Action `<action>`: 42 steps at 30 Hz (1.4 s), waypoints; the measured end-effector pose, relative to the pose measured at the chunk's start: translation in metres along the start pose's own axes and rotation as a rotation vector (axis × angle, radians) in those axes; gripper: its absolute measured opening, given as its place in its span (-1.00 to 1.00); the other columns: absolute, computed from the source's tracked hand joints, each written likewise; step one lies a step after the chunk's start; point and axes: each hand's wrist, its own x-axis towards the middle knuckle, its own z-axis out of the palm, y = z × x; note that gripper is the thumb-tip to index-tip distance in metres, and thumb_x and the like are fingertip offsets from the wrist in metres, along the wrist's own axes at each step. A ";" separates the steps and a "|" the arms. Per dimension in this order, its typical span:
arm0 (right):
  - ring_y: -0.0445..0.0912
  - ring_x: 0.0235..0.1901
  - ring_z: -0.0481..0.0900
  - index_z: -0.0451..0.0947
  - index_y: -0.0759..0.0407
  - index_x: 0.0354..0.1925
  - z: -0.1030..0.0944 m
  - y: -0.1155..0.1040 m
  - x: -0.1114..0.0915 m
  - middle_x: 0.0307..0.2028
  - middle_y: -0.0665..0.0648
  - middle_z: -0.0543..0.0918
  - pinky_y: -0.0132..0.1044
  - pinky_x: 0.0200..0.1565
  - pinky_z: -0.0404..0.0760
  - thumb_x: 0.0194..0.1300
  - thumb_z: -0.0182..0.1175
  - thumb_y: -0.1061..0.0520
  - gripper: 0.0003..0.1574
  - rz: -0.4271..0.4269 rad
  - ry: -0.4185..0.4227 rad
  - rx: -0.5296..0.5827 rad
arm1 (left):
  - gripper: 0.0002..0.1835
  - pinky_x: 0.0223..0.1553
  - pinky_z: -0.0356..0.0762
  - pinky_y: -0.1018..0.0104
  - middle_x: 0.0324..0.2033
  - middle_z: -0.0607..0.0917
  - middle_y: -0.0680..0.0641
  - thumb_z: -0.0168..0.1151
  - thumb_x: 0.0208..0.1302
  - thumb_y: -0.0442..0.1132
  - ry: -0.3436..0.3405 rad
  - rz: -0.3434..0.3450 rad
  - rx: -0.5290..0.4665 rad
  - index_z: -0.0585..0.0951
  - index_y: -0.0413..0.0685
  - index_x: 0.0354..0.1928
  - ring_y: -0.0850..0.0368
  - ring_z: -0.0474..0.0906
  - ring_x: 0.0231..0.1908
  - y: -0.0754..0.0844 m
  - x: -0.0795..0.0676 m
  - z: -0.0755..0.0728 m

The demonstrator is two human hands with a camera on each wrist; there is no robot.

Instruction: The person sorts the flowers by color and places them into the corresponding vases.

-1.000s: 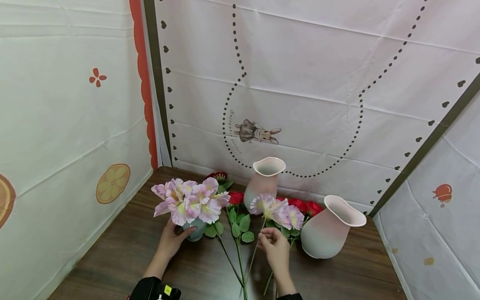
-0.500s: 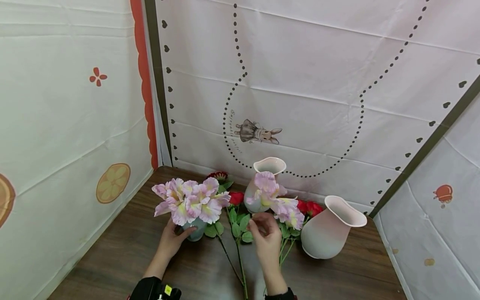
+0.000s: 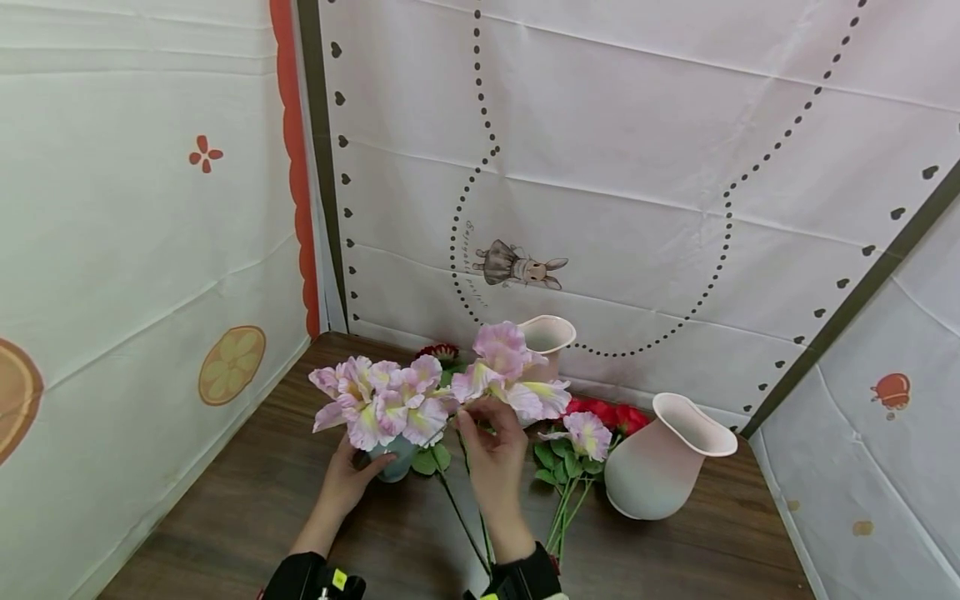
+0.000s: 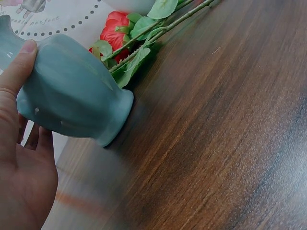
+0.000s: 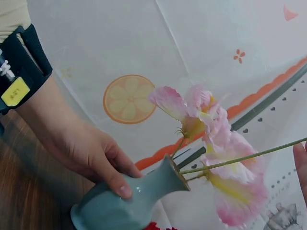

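Note:
My left hand (image 3: 347,482) grips a small blue-green vase (image 4: 72,91), thumb on one side and fingers on the other. The vase stands on the table, and pink-and-yellow irises (image 3: 375,404) fill its mouth. My right hand (image 3: 495,458) pinches the stem of another pink iris (image 3: 506,371), just below the bloom, close to the vase's right. In the right wrist view that green stem (image 5: 240,158) runs from the fingertips (image 5: 301,165) at the right edge to the vase's mouth, its lower end right at the rim.
A tall pink-and-white vase (image 3: 551,337) stands at the back, partly hidden by the iris. A second pale vase (image 3: 652,467) stands at the right. Between them lie red flowers (image 3: 630,418) and a loose iris (image 3: 587,435). Leafy stems (image 3: 457,508) cross the table's middle.
My right hand has lifted an iris from the pile at the right and carried it left to the small vase. My left hand keeps its hold on the vase.

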 end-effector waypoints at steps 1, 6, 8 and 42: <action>0.05 -0.35 0.61 0.43 0.52 -0.19 0.003 0.001 0.002 -0.35 0.46 0.52 -0.23 -0.33 0.67 0.19 0.10 0.53 -0.82 0.003 0.005 -0.008 | -0.32 0.09 0.21 0.72 0.32 0.29 0.00 0.36 0.13 -0.17 -0.002 0.003 -0.004 0.35 0.08 0.31 0.52 0.23 0.19 0.000 0.000 0.000; 0.11 -0.37 0.64 0.46 0.47 -0.27 0.017 0.006 0.010 -0.37 0.43 0.57 -0.24 -0.29 0.67 0.22 0.17 0.41 -0.90 0.067 0.033 -0.064 | -0.32 0.08 0.24 0.69 0.31 0.28 -0.01 0.35 0.14 -0.18 -0.011 -0.001 -0.012 0.34 0.07 0.32 0.53 0.23 0.17 0.001 0.000 0.002; 0.07 -0.34 0.64 0.46 0.45 -0.30 0.021 0.008 0.012 -0.38 0.41 0.58 -0.27 -0.27 0.67 0.23 0.19 0.37 -0.89 0.095 0.036 -0.076 | -0.32 0.07 0.24 0.70 0.32 0.26 -0.02 0.34 0.15 -0.18 -0.014 0.000 -0.018 0.33 0.05 0.33 0.55 0.22 0.16 0.002 0.000 0.002; -0.31 -0.62 0.14 0.55 0.11 -0.30 0.039 0.046 0.003 -0.66 -0.03 0.30 -0.54 -0.54 0.11 0.31 0.17 0.13 -0.93 -0.078 -0.291 -0.705 | -0.38 0.10 0.22 0.66 0.26 0.30 -0.08 0.34 0.15 -0.28 -0.006 0.043 -0.011 0.39 -0.11 0.27 0.50 0.18 0.19 0.002 0.001 0.004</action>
